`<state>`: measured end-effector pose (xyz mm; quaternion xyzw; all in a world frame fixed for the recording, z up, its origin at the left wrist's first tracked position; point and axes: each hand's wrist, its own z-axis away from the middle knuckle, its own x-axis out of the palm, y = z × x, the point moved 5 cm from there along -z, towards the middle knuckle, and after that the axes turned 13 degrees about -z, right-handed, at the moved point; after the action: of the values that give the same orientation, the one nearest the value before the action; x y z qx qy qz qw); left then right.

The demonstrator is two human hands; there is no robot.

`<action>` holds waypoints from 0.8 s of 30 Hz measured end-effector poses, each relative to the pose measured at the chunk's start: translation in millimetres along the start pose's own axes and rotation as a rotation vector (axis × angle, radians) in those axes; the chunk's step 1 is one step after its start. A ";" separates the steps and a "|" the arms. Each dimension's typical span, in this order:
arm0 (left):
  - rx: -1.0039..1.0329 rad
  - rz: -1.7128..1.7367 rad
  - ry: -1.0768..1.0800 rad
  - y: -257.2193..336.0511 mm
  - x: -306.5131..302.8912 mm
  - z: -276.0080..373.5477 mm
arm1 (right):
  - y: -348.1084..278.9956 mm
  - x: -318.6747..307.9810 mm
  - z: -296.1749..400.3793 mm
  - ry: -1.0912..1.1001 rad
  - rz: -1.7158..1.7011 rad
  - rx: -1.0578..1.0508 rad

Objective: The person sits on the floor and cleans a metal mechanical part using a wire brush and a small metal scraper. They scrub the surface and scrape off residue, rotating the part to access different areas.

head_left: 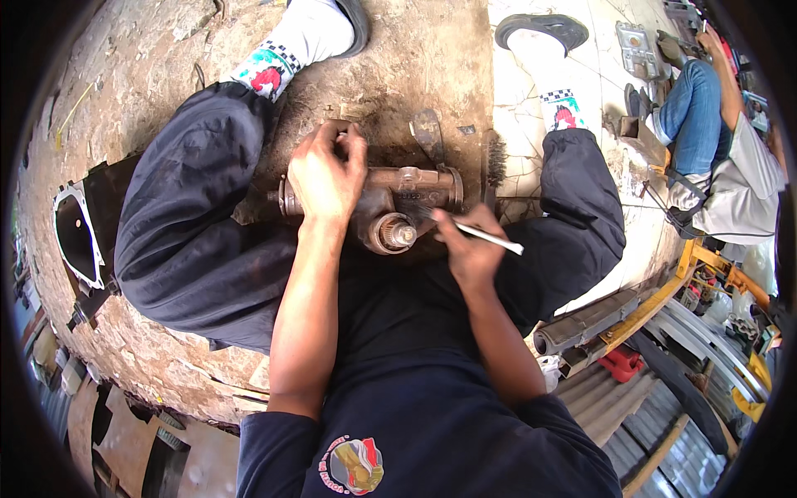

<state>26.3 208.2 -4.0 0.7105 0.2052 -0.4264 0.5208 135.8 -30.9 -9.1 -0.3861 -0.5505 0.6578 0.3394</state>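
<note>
A rusty metal gear housing (411, 180) with a splined shaft (397, 234) lies between my legs, the shaft's end towards me. My left hand (330, 168) rests over its left part, fingers curled at the far side; whether they grip it is hard to tell. My right hand (470, 239) holds a thin tool with a white handle (492, 238), its other end at the housing's near right side, where it is blurred. A scraper-like metal blade (428, 134) lies just beyond the housing. To the right of it is a wire brush (495, 163).
At the left stands a dark metal part with a pale gasket (78, 236). Another person in jeans (697, 118) sits at the right, near a metal casting (636, 50). A yellow frame (647, 305), a dark pipe (585, 320) and a red jack-like object (621, 363) lie at the lower right.
</note>
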 end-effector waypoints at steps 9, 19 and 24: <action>0.136 0.257 -0.204 60.6 27.0 14.2 | -25.2 8.5 2.6 0.108 -0.059 0.064; 0.195 0.006 -0.159 43.5 37.3 12.3 | -21.2 -41.4 -11.8 0.331 -0.192 0.108; 0.207 0.080 -0.139 45.7 32.6 13.6 | 10.2 -27.8 -56.3 0.009 0.274 0.153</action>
<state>72.6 173.7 -6.2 0.7368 0.0949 -0.4724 0.4743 198.4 -30.8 -20.8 -0.4336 -0.4394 0.7361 0.2774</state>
